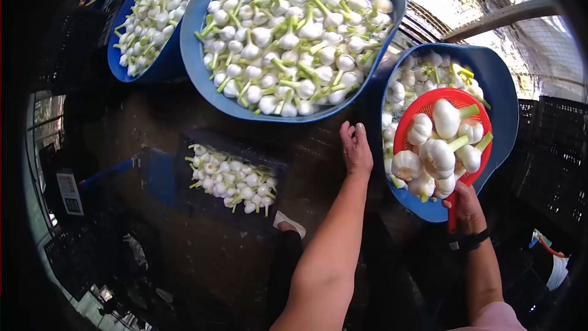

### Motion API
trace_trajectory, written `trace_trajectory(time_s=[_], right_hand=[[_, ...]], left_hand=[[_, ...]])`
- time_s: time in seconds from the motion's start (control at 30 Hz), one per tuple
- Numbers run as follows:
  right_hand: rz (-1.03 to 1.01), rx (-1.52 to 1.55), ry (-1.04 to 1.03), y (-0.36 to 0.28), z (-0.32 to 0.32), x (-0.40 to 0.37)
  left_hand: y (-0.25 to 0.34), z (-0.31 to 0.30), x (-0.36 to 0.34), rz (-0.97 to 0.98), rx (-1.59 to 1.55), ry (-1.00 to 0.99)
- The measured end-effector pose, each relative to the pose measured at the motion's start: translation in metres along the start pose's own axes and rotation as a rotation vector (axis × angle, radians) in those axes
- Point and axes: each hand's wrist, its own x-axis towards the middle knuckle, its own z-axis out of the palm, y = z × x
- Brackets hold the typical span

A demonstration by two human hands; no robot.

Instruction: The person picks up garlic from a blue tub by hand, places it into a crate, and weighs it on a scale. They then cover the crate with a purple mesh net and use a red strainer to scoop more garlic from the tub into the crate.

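Observation:
My right hand (467, 203) grips the handle of a red scoop (414, 106) loaded with several white garlic bulbs (438, 157) with green stems. The scoop hangs over the blue tub (497, 75) at the right, which holds more garlic. My left hand (356, 149) rests flat, fingers together, on the dark surface between that tub and the large blue tub (202, 37) above it. It holds nothing.
A third blue tub (116, 60) of garlic sits at the upper left. Below the big tub a dark crate (208, 205) holds a smaller heap of garlic. Black plastic crates (551, 147) stand at the right. My foot (288, 224) shows below.

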Motion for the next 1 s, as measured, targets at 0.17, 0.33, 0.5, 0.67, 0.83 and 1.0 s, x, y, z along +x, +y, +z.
trace_trajectory(time_s=[0.17,0.33,0.5,0.67,0.83,1.0], right_hand=[[0.082,-0.026,-0.045,0.039,0.106,-0.037],[0.350,-0.051,-0.167,0.092,0.210,-0.055],[0.475,-0.157,-0.381,0.148,0.306,-0.048],[0.366,-0.382,-0.260,0.232,0.422,-0.006],[0.165,-0.589,0.310,0.308,0.409,0.025],[0.130,-0.323,0.176,0.239,0.333,-0.022]], left_hand=[[-0.088,-0.183,-0.086,-0.073,0.116,0.081],[-0.123,-0.346,-0.196,-0.346,0.133,0.157],[-0.119,-0.416,-0.264,-0.428,0.130,0.213],[-0.153,-0.433,-0.290,-0.378,0.019,0.242],[-0.173,-0.437,-0.295,-0.326,0.000,0.280],[-0.146,-0.433,-0.270,-0.459,0.084,0.290]])
